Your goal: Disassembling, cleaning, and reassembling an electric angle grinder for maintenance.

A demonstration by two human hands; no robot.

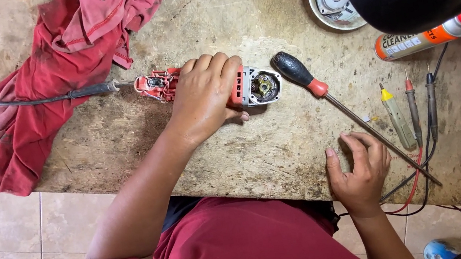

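Power tool body [248, 86], worn workbench [257, 143], tiled floor [2, 245]

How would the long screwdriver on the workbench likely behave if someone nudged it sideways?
The screwdriver would probably roll, since its shaft looks round and thin. Its thick black handle likely makes that end heavier, so it may pivot. The rough bench may slow it.

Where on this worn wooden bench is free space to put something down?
Bare wood lies between the red cloth and the round white dish, and along the near edge between the left hand and right hand. The right end is crowded with probes and wires.
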